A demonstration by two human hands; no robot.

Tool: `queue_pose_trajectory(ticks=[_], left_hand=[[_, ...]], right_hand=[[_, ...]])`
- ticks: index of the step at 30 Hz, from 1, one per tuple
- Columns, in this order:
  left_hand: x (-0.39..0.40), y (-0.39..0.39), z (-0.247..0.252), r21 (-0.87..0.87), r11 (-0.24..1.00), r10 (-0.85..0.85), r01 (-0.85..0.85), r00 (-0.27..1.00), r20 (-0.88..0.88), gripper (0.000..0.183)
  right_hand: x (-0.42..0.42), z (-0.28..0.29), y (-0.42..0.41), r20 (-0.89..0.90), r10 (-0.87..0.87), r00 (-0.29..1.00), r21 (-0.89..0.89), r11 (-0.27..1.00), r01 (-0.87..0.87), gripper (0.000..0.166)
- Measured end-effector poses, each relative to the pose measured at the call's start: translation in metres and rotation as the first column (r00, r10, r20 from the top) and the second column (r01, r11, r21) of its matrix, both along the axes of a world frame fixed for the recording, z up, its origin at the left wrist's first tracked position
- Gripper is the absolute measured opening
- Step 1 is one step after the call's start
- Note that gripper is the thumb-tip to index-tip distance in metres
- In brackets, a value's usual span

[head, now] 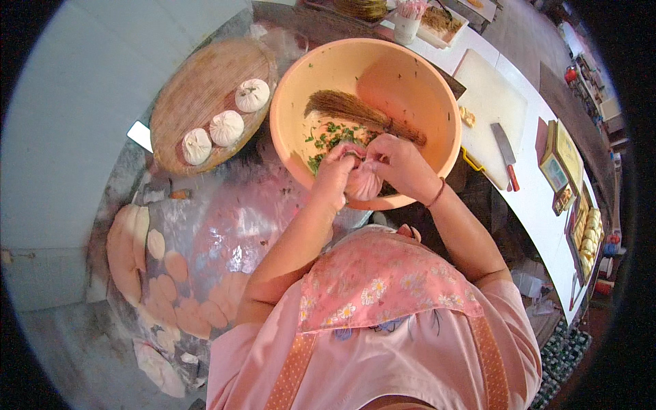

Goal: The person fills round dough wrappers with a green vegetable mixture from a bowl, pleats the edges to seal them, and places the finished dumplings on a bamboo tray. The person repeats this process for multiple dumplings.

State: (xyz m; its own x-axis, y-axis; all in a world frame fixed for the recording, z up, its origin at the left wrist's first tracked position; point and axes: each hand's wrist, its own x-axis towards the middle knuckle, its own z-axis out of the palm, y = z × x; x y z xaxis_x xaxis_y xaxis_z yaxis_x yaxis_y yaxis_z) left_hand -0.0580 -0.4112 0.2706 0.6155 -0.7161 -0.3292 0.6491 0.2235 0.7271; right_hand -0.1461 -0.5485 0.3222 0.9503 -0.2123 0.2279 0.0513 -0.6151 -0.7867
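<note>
My left hand (333, 171) cups a pleated dough bun (365, 183) from the left, its thumb near the gathered top. The fingers of my right hand (402, 163) pinch the dough's edge from the other side. Both hands are over the near part of a large orange plastic basin (280, 110). Inside the basin lies chopped green filling (328, 139), partly hidden by my hands. A straw hand brush (348, 108) rests across it. To the left, three pleated buns (226, 128) sit on a round wooden board (197, 87).
Flat dough rounds (192, 315) and a dough roll (123, 251) lie on the floured table (225, 205) at left. On the right, a knife (504, 146) rests on a white cutting board (482, 87). Beyond are an open box (558, 159) and a tray of pale rolls (590, 238).
</note>
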Motion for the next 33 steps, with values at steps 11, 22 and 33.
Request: queue_pose_trajectory(ticks=[11,22,33], left_hand=[[-0.003,0.006,-0.004,-0.017,1.0,0.022,-0.022,1.0,-0.019,0.02],[-0.007,0.005,0.0,0.138,0.989,0.019,-0.048,0.978,0.206,0.016],[-0.008,0.011,-0.003,-0.029,0.999,-0.019,0.022,0.997,0.071,0.018]], right_hand=[[-0.002,0.002,0.003,0.002,0.055,0.998,-0.014,0.998,-0.055,0.014],[-0.002,-0.001,0.002,0.081,0.107,0.991,-0.042,0.994,-0.104,0.016],[-0.002,-0.001,0.002,0.055,0.071,0.996,0.022,0.997,-0.072,0.014]])
